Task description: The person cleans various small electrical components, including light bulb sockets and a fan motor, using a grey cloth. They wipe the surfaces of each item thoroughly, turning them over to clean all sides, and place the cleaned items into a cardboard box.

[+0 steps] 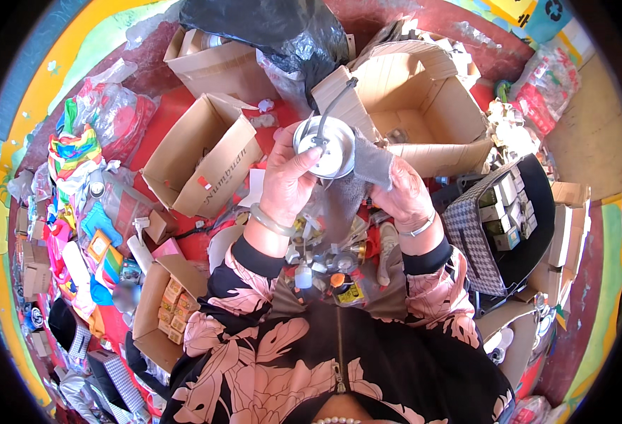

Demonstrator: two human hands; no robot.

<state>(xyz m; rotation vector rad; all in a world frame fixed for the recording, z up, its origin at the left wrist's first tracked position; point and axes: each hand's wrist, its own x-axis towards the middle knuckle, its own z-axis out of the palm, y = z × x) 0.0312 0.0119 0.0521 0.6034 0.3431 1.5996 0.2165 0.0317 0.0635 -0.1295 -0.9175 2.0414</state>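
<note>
Floral-sleeved left hand [287, 180]: fingers clenched on round shiny metal lid [324, 147], face tilted toward camera. Right hand [404, 194], at 3 o'clock, fingers pinching grey cloth [372, 164] against lid's edge.

Open brown cartons [205, 159] around; small yellow boxes [171, 307]

Sunlit red floor [183, 106] strewn with open cardboard boxes [424, 106].
</note>
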